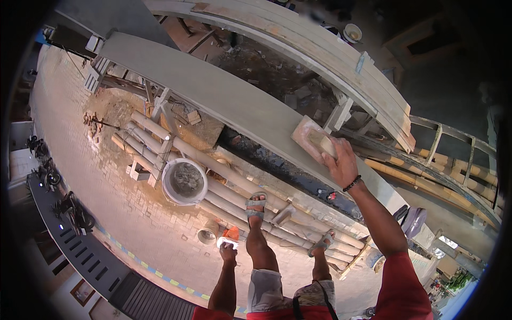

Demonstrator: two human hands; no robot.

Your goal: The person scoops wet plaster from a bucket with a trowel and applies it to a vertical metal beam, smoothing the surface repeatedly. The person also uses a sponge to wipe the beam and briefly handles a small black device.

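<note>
My right hand (344, 164) is wrapped round the handle of a wooden plastering float (308, 133), its flat board lying against a long grey plastered beam (213, 88). The beam's surface looks smooth and runs from the upper left down to the right. Low at my left side, my left hand (228, 252) is closed on a small white-and-orange thing (229, 236) whose kind I cannot make out. A white bucket (168, 184) with grey mortar in it stands on the poles to the left of my feet.
My sandalled feet stand on a scaffold of long round poles (229, 197) raised above brick paving (133, 213). A smaller pail (208, 233) sits below. Beyond the beam lies a dark, rubble-strewn space (266, 69) under a curved board edge (298, 32). Parked motorcycles (74, 213) line the left.
</note>
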